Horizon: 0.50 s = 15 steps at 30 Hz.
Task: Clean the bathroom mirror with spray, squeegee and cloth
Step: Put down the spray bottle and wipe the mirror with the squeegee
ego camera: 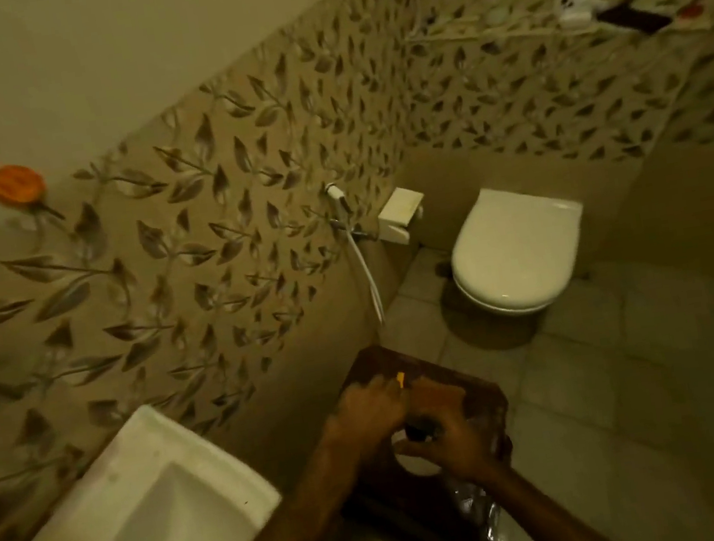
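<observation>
Both my hands are low over a dark wooden stool (478, 395) beside the sink. My left hand (366, 411) is curled on the stool top, and a small yellow part of a tool (400, 378) sticks out past its fingers; the rest of the tool is hidden. My right hand (450, 438) grips a dark-topped, pale-bodied object that looks like the spray bottle (417, 433). A brownish cloth (439, 396) lies on the stool between and beyond the hands. The picture is dim and blurred. No mirror is in view.
A white sink (149, 505) is at the lower left against the leaf-patterned wall. A white toilet (517, 247) with its lid down stands ahead on the tiled floor, with a hand shower hose (363, 264) and paper holder (400, 213) to its left. An orange soap dish (15, 184) hangs on the wall.
</observation>
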### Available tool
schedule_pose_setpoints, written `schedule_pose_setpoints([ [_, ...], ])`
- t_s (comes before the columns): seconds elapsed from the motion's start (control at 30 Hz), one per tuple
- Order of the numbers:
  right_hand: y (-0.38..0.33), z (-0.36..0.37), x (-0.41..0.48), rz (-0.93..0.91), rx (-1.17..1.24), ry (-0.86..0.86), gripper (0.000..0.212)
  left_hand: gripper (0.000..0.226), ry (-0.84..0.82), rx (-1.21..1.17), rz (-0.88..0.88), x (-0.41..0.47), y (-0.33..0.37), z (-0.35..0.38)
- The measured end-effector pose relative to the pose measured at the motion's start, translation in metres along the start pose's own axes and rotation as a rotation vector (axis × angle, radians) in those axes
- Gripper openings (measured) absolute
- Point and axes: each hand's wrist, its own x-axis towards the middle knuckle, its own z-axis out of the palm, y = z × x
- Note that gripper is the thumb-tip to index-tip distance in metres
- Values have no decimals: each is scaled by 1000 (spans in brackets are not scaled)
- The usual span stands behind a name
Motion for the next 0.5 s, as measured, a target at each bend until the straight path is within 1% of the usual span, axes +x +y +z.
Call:
schedule_pose_setpoints([
  [0.03, 22, 4, 5, 17, -4, -13, 35, 38, 20, 1, 8, 13, 6, 17],
  [0.1, 62, 11, 14, 39, -12, -49, 30, 36, -26, 11, 28, 39, 17, 46],
  [0.17, 94, 17, 21, 39, 6, -75, 28, 32, -34, 36, 19, 59, 26, 74],
  [0.2, 105, 18, 22, 46, 5, -81, 31, 32, -59, 9, 24, 66, 29, 84],
  [0.27, 121, 20, 23, 63, -9, -124, 42, 35, -173, -34, 65, 74, 32, 101],
  [0.33, 133, 11, 27, 79, -112, -223, 56, 37, -182, -64, 77, 82, 28, 104],
  [0.37, 139, 4, 30, 84, -172, -260, 58, 37, -189, -90, 72, 83, 24, 104],
  [0.4, 144, -3, 36, 93, -206, -267, 56, 36, -195, -124, 66, 86, 20, 103],
  [0.43, 149, -11, 43, 108, -209, -237, 51, 34, -200, -152, 63, 88, 16, 101],
  [0.5, 152, -20, 64, 167, -232, -137, 33, 28, -215, -213, 55, 91, 7, 97],
])
